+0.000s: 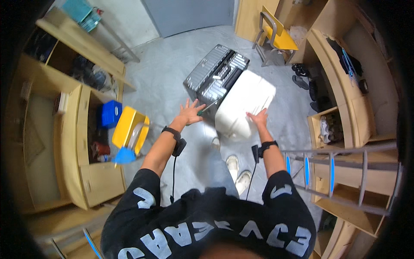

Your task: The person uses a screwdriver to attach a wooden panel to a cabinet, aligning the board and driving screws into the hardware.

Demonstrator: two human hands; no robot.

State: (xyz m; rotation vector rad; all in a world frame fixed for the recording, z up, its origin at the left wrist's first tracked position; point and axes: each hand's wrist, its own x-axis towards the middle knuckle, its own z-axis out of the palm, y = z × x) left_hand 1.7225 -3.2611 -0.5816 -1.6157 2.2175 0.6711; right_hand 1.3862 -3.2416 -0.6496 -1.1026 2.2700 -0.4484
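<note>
Nearest us, our shoes (232,165) stand on the floor (161,73). Beyond them our left hand (189,114) has its fingers spread, a green-handled tool (200,113) under the palm; we cannot tell whether it is gripped. Our right hand (258,117) lies against the near right edge of the white case (246,100), thumb on the face; how far the fingers close is hidden.

If that hand slipped, the white case could tip, since we see no other hand on it. The tool could drop from such loose fingers, or its thin shaft could scratch a shell.

The white case, at mid-floor, looks smooth, round-cornered and slightly blurred. Just beside its left edge stands the grey case (208,65), ridged and glossy. Farther off are a yellow chair (286,40) and, at the floor's far edge, a grey door (189,16).
</note>
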